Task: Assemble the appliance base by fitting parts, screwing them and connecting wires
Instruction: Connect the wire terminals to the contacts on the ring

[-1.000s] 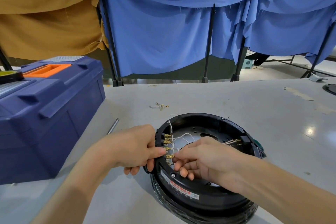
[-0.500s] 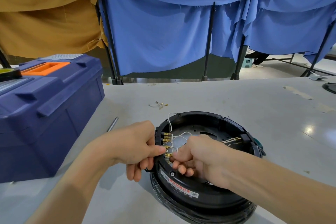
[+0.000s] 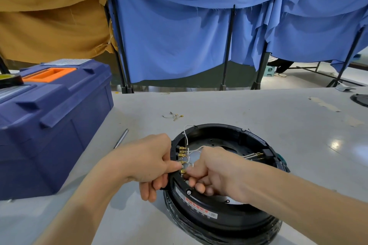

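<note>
A round black appliance base (image 3: 223, 211) lies on the grey table (image 3: 239, 109), its open side up. A column of brass terminals (image 3: 182, 154) with white wires (image 3: 187, 137) lines its inner left wall. My left hand (image 3: 151, 161) grips the base's left rim, thumb on top beside the lowest terminal. My right hand (image 3: 215, 169) reaches inside the ring and pinches a brass wire connector at that lowest terminal. Two more brass-tipped wires (image 3: 253, 155) stick out on the right inner wall.
A big blue toolbox (image 3: 45, 125) with an orange handle stands at the left. A metal rod (image 3: 121, 138) lies between it and the base. Loose wire scraps (image 3: 174, 116) lie further back. Blue and tan curtains hang behind the table. A dark disc (image 3: 361, 100) sits at the right edge.
My right hand has shifted slightly left, its fingertips closing on the lowest terminal. My left hand keeps its hold on the rim, and the base has not moved.
</note>
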`<state>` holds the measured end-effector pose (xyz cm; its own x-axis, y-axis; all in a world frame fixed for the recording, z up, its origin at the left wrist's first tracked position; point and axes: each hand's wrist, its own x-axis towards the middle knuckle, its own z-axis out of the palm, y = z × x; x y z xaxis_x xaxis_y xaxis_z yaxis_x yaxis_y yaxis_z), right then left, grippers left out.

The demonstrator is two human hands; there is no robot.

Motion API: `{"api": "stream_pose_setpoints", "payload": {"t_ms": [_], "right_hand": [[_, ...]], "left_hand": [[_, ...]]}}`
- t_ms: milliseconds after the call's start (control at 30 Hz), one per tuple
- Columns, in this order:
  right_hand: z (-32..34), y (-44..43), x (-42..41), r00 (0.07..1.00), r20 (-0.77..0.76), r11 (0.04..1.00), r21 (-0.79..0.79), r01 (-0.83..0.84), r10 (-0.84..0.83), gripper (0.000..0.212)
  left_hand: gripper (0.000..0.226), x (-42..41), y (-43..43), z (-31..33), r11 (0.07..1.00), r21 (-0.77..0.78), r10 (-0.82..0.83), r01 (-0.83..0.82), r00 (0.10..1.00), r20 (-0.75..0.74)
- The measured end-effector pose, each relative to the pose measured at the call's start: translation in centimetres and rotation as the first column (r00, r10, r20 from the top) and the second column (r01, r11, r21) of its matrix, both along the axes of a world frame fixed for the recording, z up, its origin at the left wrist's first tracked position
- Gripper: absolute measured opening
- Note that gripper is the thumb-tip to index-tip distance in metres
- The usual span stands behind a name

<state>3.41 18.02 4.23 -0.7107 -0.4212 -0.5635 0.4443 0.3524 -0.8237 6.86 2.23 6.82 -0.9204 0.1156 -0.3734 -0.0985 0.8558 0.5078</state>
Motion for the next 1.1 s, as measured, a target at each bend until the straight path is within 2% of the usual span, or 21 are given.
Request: {"api": "stream_pose_setpoints", "payload": {"t_ms": [100, 233, 333, 567, 733, 1000, 1100], "right_hand": [[0.2, 0.9, 0.1, 0.998, 0.009, 0.998, -0.044, -0.054, 0.054, 0.012], [0.0, 0.0, 0.1, 0.992, -0.127, 0.999, 0.043, 0.029, -0.024, 0.022], [-0.1, -0.6, 0.0, 0.982, -0.179, 0.993, 0.086, 0.076, -0.06, 0.02], [0.5, 1.0, -0.3, 0.998, -0.03, 0.998, 0.0, -0.063, 0.063, 0.016], [0.4, 1.0, -0.6, 0.993, -0.111, 0.998, -0.055, 0.042, -0.048, 0.012], [-0.3, -1.3, -1.0, 0.964, -0.197, 0.981, 0.046, 0.19, -0.177, 0.009], [-0.3, -1.4, -1.0, 0.968, -0.201, 0.984, 0.064, 0.167, -0.151, 0.011]], "left_hand": [[0.049, 0.0, -0.2, 0.1, 1.0, 0.021, -0.002, 0.002, 1.0, 0.011], [0.049, -0.1, 0.0, 0.0, 0.999, 0.032, -0.011, 0.011, 1.0, 0.001], [0.05, -0.4, 0.1, -0.1, 1.0, 0.017, -0.011, 0.011, 1.0, -0.007], [0.05, -0.5, -1.1, 0.0, 0.995, 0.097, -0.008, 0.003, 0.999, 0.05], [0.051, -1.1, -1.4, -0.4, 0.997, 0.059, 0.054, -0.052, 0.998, -0.023], [0.049, -1.5, -1.0, -0.9, 0.994, 0.098, 0.044, -0.039, 0.998, -0.048], [0.049, -1.6, -1.1, -0.9, 0.995, 0.1, 0.023, -0.018, 0.998, -0.056]]}}
